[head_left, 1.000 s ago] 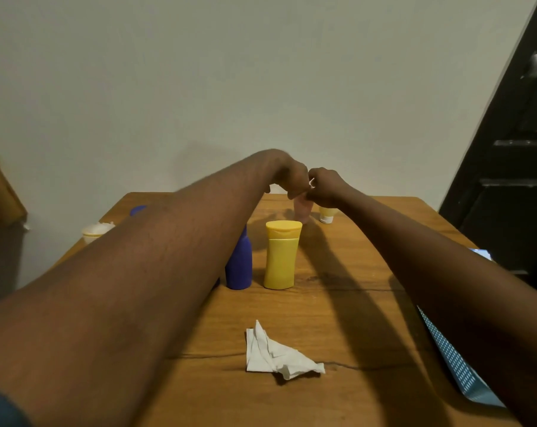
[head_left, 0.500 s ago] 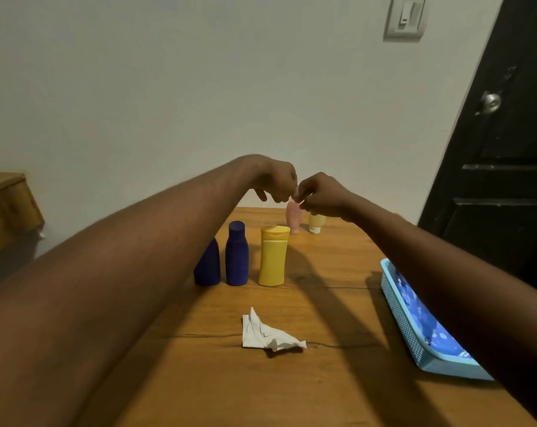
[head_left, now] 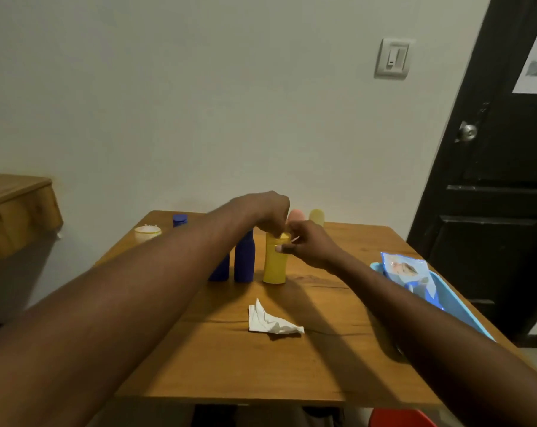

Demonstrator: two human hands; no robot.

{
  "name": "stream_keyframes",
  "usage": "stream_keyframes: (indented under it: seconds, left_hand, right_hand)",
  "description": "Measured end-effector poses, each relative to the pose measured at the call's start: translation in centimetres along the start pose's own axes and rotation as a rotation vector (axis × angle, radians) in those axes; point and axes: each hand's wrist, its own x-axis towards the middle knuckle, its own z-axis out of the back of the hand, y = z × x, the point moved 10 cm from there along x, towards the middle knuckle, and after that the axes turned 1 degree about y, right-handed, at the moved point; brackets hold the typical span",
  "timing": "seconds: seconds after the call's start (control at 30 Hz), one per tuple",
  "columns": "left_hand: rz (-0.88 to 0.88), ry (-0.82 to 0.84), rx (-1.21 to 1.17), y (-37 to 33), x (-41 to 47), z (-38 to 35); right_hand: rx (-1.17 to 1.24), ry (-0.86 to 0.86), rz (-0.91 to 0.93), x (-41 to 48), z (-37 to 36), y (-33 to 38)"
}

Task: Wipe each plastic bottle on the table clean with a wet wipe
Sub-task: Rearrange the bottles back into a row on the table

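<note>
1. At the middle of the table (head_left: 322,368), the yellow bottle (head_left: 273,268) stood upright, just beside a blue bottle (head_left: 244,263), with a second blue bottle (head_left: 220,271) past that; a pink bottle (head_left: 296,214) and a pale yellow bottle (head_left: 317,217) stood behind.
2. Your left hand (head_left: 268,211) had its fingertips curled down onto the yellow cap; your right hand (head_left: 310,246) wrapped the neck just below, thumb on the front.
3. I judged that bottle light, stiff-walled and smooth, likely slick once wet and easy to tip; you would have done best to grip it low round the body.
4. A pale sliver (head_left: 295,239) poked from your right fingers; whether it was a wipe, I could not tell.
5. Nearer you, the crumpled wipe (head_left: 273,322) lay apart from both hands. Your left forearm hid part of the second blue bottle, and your right arm cut across the tray (head_left: 458,306).
</note>
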Motion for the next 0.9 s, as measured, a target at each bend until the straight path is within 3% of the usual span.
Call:
stream_keyframes:
  seconds: [0.43,0.9]
  left_hand:
    - [-0.010,-0.141,0.006,3.0,3.6,2.5]
    - [0.019,-0.014,-0.025,7.2,12.6,0.3]
  right_hand:
    - [-0.107,-0.141,0.052,7.3,2.1,0.4]
    - [-0.182,-0.080,-0.026,17.5,-0.1,-4.1]
